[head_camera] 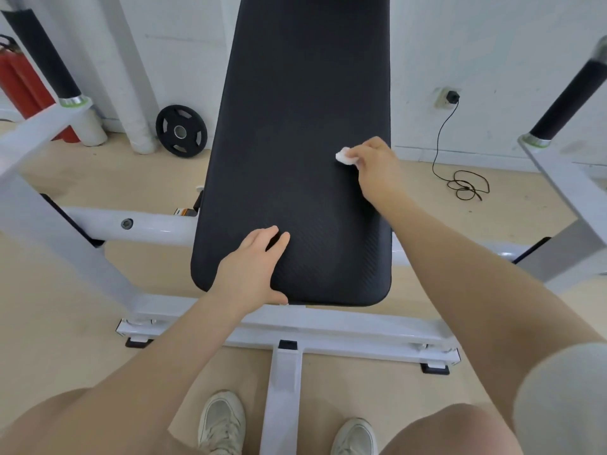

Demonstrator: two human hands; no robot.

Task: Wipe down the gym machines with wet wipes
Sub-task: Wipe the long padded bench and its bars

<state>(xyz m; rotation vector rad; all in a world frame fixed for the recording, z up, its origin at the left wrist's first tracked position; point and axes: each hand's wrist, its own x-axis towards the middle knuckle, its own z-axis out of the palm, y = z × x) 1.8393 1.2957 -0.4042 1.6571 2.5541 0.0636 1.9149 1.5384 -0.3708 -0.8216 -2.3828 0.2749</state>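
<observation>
A long black padded bench (295, 142) on a white steel frame (328, 326) stretches away from me. My right hand (377, 165) presses a small bunched white wet wipe (344, 156) against the pad near its right edge, about halfway up. My left hand (253, 270) lies flat on the near left corner of the pad, fingers spread, thumb hooked over the front edge, holding nothing.
White uprights with black grip sleeves stand at left (49, 60) and right (565, 103). A black weight plate (181, 131) leans on the wall beside white pipes. Red extinguishers (19, 83) stand far left. A black cable (460, 182) trails on the floor. My shoes (223, 421) are below.
</observation>
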